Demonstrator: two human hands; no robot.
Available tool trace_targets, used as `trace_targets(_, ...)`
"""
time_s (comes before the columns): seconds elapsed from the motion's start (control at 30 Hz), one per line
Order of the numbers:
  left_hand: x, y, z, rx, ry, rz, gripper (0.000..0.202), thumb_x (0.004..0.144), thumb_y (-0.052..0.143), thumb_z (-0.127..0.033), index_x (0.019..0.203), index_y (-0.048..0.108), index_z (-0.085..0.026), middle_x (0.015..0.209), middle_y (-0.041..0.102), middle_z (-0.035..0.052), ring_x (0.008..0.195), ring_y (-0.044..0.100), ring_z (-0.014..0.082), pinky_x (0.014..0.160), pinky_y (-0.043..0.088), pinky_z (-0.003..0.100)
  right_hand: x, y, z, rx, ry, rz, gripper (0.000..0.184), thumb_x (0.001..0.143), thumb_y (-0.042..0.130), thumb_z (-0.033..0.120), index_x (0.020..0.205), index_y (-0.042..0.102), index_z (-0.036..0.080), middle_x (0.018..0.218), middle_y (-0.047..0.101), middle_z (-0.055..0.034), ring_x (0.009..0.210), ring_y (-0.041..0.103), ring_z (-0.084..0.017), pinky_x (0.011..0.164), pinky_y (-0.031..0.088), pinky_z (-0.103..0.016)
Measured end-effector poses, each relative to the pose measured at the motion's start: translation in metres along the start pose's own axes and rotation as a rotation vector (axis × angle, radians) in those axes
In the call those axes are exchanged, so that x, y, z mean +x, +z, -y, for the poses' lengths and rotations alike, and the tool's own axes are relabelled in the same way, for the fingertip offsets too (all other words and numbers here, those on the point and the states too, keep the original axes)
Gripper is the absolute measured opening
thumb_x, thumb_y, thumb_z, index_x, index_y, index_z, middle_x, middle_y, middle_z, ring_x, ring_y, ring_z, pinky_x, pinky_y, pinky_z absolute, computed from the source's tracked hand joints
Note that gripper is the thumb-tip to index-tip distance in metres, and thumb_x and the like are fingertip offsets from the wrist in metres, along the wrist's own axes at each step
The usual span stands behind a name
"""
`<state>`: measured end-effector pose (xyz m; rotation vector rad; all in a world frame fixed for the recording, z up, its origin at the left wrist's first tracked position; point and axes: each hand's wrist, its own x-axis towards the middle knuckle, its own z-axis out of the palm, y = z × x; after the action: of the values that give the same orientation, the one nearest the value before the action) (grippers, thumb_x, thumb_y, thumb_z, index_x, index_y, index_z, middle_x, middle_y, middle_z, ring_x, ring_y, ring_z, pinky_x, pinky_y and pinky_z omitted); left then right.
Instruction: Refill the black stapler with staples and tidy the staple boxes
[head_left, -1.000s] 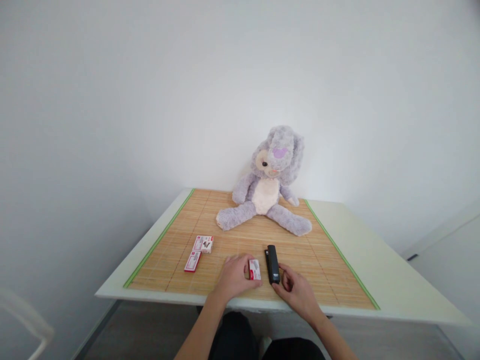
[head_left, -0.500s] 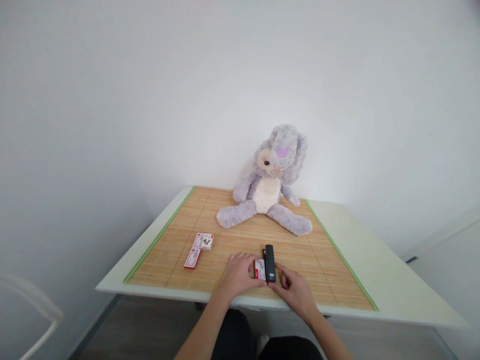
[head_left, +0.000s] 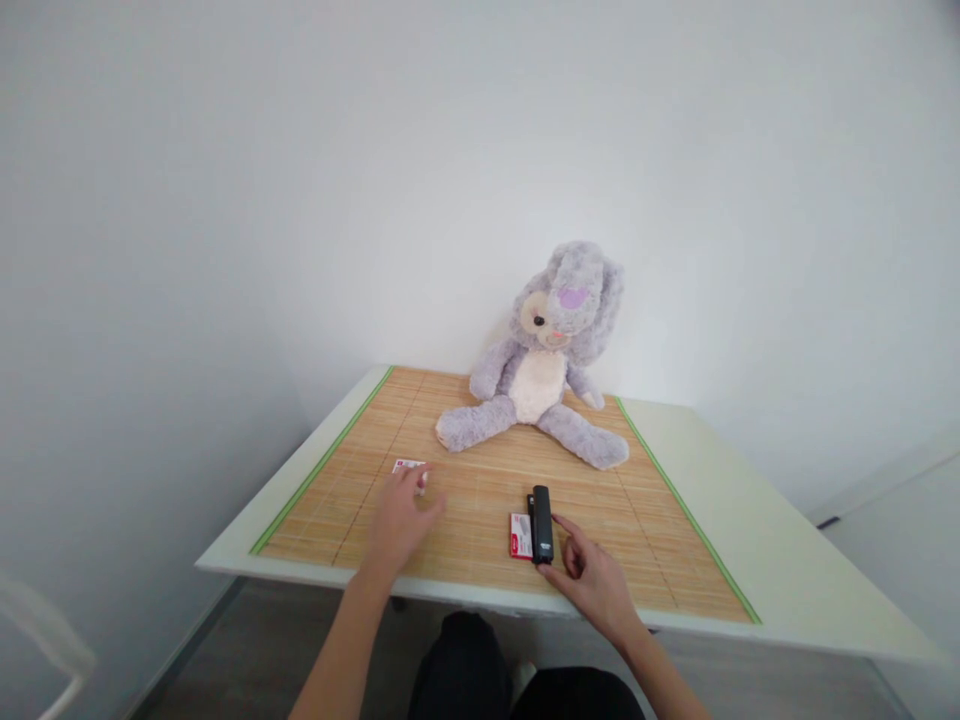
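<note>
My left hand is over the small white-and-red boxes on the left of the mat, its thumb held away from the fingers. It covers most of those boxes, and I cannot tell whether its fingertips touch them. A black stapler lies lengthwise near the front of the mat. My right hand grips it at its near right end, forefinger at the side and thumb at the near end. Flush against the stapler's left side lies another red-and-white box.
A grey plush rabbit sits at the back of the bamboo mat, legs spread. The mat has green edges and lies on a white table against the wall. My knees are below the table's front edge.
My left hand has let go of the box beside the stapler and moved left to the other boxes. My right hand stays at the stapler.
</note>
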<state>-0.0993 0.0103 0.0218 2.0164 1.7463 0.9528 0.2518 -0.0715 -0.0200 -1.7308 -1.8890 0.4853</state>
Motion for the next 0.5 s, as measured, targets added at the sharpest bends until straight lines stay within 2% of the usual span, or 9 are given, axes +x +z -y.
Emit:
trace_targets(0.1, 0.013, -0.025, 0.04, 0.078, -0.1, -0.061, 0.06, 0.085, 0.064, -0.044, 0.141, 0.054, -0.026, 0.128, 0.057, 0.01, 0.124, 0.052, 0.0314, 0.111, 0.037, 0.047, 0.0, 0.001, 0.0, -0.01, 0.003, -0.002, 0.072, 0.084, 0.071, 0.055, 0.147, 0.052, 0.028, 0.066, 0.057, 0.0069, 0.063, 0.059, -0.019, 0.064, 0.041, -0.03)
trace_targets(0.2, 0.022, -0.027, 0.064, 0.125, -0.137, -0.021, 0.071, 0.074, 0.073, -0.045, 0.14, 0.056, -0.026, 0.125, 0.059, 0.0091, 0.121, 0.054, 0.0319, 0.109, 0.041, 0.044, 0.0, 0.001, 0.0, -0.016, 0.004, -0.007, 0.072, 0.083, 0.072, 0.057, 0.146, 0.053, 0.029, 0.066, 0.057, 0.0069, 0.064, 0.059, -0.019, 0.065, 0.042, -0.03)
trace_targets(0.37, 0.036, -0.011, 0.07, 0.139, -0.181, 0.011, 0.066, 0.075, 0.071, -0.046, 0.135, 0.06, -0.024, 0.12, 0.062, 0.0102, 0.11, 0.061, 0.03, 0.099, 0.047, 0.04, 0.0, 0.001, -0.002, -0.01, 0.014, -0.006, 0.074, 0.082, 0.072, 0.057, 0.147, 0.053, 0.028, 0.067, 0.057, 0.0064, 0.064, 0.058, -0.019, 0.064, 0.041, -0.03)
trace_targets(0.5, 0.041, -0.012, 0.06, 0.147, -0.23, -0.079, 0.063, 0.08, 0.068, -0.047, 0.135, 0.057, -0.021, 0.12, 0.063, 0.0116, 0.11, 0.061, 0.0307, 0.098, 0.047, 0.041, 0.0, 0.002, -0.002, -0.01, 0.008, -0.004, 0.075, 0.083, 0.072, 0.057, 0.149, 0.051, 0.028, 0.067, 0.056, 0.0068, 0.063, 0.058, -0.018, 0.064, 0.041, -0.03)
